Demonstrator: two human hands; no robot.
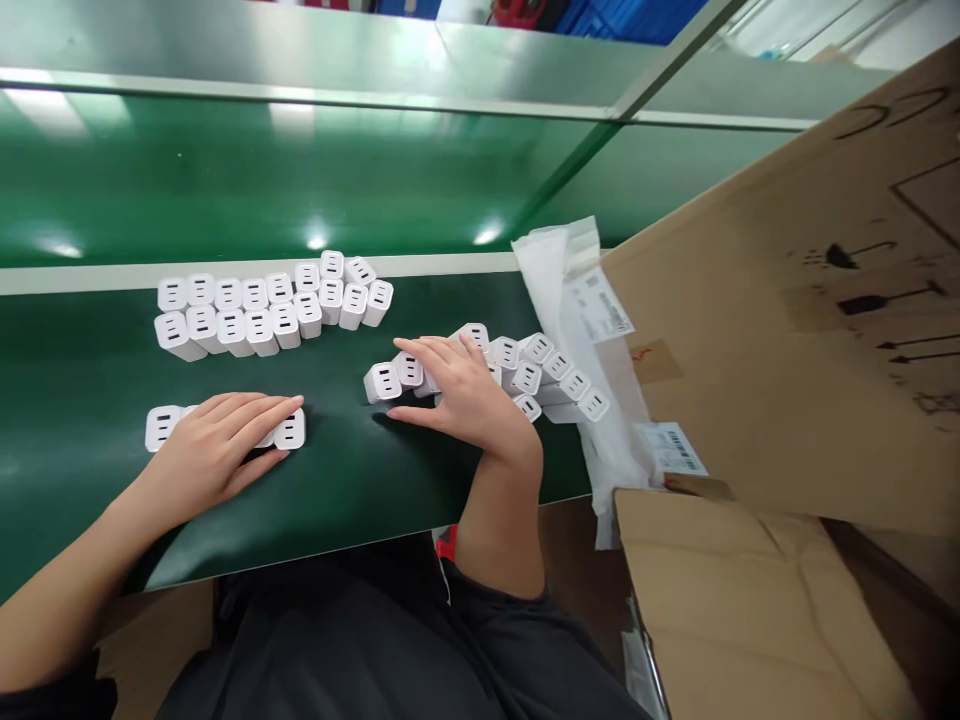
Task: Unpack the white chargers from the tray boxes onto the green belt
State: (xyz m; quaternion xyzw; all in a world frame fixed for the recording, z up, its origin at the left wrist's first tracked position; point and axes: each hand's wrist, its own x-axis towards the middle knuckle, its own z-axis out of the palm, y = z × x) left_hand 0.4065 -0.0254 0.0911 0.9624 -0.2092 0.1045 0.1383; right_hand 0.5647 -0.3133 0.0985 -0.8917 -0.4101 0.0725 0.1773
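White blocks with slots in their faces, looking like USB wall chargers, stand on the green table. My left hand (221,440) is closed over a short row of them at the near left, fingers along the top and far side, thumb at the near side. One charger (289,430) shows at the row's right end, another (161,428) at its left end; those between are mostly hidden. My right hand (465,390) reaches over a looser group of chargers (527,378), thumb and fingers spread apart. Two chargers (385,381) show at its left, between thumb and forefinger.
Farther back stands a double row of white chargers (259,328), near the pale strip along the green back panel (315,180). At the right, white foam wrapping (600,400) with labels hangs by a large open cardboard box (750,300). The table's front edge is close to my lap.
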